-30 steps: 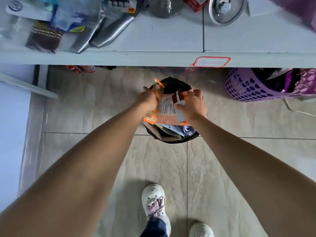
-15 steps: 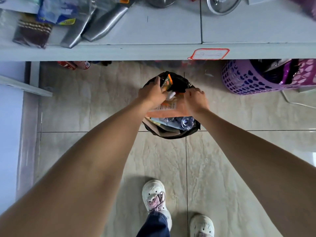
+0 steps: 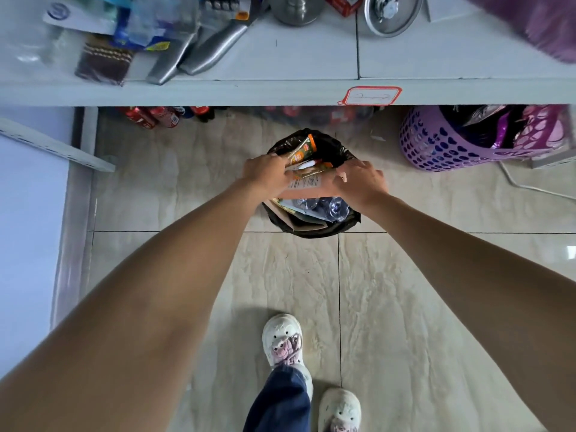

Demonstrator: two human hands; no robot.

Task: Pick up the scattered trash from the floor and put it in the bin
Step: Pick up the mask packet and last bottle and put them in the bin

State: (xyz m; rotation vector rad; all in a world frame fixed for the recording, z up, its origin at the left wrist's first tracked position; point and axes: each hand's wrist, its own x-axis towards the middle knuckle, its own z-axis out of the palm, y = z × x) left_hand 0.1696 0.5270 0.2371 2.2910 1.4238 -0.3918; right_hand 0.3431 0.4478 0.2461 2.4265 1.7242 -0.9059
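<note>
A small bin (image 3: pixel 311 227) lined with a black bag stands on the tiled floor just under the counter edge. It holds cardboard, a crushed clear plastic bottle (image 3: pixel 327 207) and an orange wrapper (image 3: pixel 304 149). Across its mouth lies a flat peach-coloured packet (image 3: pixel 310 187) with printed text. My left hand (image 3: pixel 268 174) grips the packet's left end. My right hand (image 3: pixel 361 179) presses on its right end with the fingers curled over it. Both hands are right above the bin opening.
A white counter (image 3: pixel 311 95) with knives, a metal lid and packets runs across the top. A purple perforated basket (image 3: pixel 442 148) sits right of the bin. Red cans (image 3: pixel 156 116) lie under the counter at left. My two white shoes (image 3: pixel 282 341) stand below.
Both hands have lowered the peach packet from above the bin onto its mouth. The orange wrapper has come free of my left hand and rests at the bin's far side.
</note>
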